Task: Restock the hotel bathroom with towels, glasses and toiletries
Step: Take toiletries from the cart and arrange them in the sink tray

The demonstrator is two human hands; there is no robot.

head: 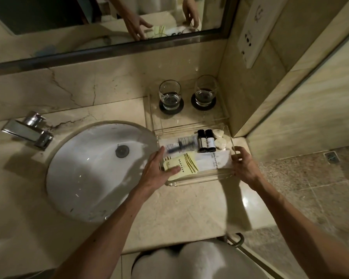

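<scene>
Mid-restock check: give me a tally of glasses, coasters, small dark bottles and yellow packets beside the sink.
Glasses: 2
Coasters: 2
Dark bottles: 2
Yellow packet: 1
Total: 7

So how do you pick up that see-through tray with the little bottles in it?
By its two short end walls, one hand from each side. The clear tray is long, shallow and loaded with packets and two small bottles, so an even lift at both ends should keep it level. The right hand grips the right wall; the left hand lies flat at the left end.
</scene>
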